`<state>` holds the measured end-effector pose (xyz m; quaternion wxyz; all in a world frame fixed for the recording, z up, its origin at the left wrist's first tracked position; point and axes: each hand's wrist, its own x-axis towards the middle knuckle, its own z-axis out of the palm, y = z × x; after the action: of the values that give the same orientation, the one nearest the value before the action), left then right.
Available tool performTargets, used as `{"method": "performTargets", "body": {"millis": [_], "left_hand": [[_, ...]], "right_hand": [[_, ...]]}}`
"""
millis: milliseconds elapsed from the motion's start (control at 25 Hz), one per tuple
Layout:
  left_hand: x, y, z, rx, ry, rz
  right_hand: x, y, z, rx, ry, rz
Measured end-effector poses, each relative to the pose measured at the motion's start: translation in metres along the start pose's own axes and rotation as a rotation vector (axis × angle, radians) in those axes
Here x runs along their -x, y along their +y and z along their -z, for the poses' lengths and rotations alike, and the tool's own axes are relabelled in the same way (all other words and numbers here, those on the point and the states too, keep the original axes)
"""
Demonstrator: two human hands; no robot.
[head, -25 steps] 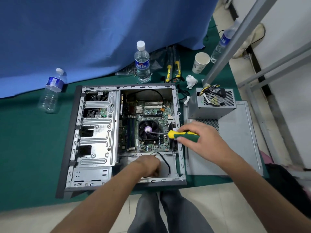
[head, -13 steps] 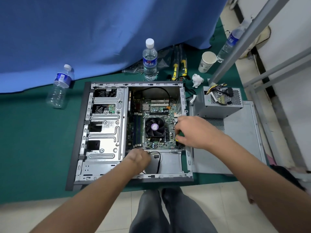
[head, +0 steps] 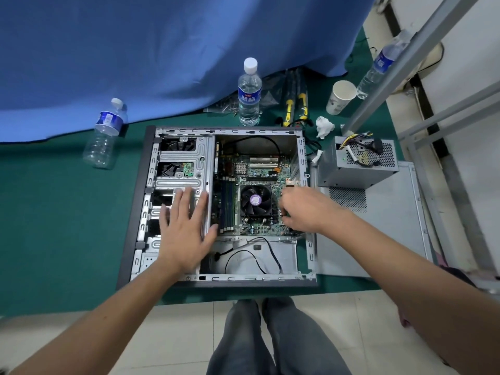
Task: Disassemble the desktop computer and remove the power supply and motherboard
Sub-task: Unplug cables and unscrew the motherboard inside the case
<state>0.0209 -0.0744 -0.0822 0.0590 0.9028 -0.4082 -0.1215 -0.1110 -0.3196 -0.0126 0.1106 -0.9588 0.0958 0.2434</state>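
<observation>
1. Left hand point(head: 186, 228): fingers straight and spread, palm down, the bare forearm reaching in from the lower left.
2. Right hand point(head: 305, 209): knuckles up, fingers curled downward toward the left; what the grip closes on cannot be told.
3. Right forearm: bare, stretched in from the lower right.
4. Both legs show below, between the arms.

Blue curtain point(head: 162, 50) behind green mat point(head: 54, 212). Three water bottles: one tilted far left point(head: 104, 136), one upright point(head: 249, 93), one far right point(head: 378, 66). Paper cup point(head: 340, 97), crumpled tissue point(head: 324, 127), yellow-handled tools point(head: 296, 104), tiled floor point(head: 176, 334).
</observation>
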Motion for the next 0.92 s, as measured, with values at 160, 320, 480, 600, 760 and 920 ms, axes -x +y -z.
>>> {"method": "performTargets", "body": {"millis": [160,320,480,600,760,920], "left_hand": [[0.003,-0.007,-0.012,-0.045,0.006,0.048],[0.001,-0.008,-0.013,-0.031,0.049,0.053],[0.002,-0.006,-0.011,-0.016,0.054,0.056],[0.002,-0.007,-0.012,-0.014,0.057,0.059],[0.002,-0.006,-0.012,-0.005,0.071,0.059],[0.002,-0.007,-0.013,0.001,0.086,0.051]], "right_hand": [[-0.003,0.000,-0.001,-0.004,-0.009,0.004],[-0.005,0.002,-0.001,-0.002,-0.019,-0.015],[-0.006,0.002,-0.002,-0.003,-0.025,-0.030],[-0.005,-0.001,-0.002,-0.011,-0.039,-0.006],[-0.003,-0.008,0.001,0.022,-0.114,0.030],[-0.001,-0.020,-0.002,0.007,-0.068,-0.092]]}}
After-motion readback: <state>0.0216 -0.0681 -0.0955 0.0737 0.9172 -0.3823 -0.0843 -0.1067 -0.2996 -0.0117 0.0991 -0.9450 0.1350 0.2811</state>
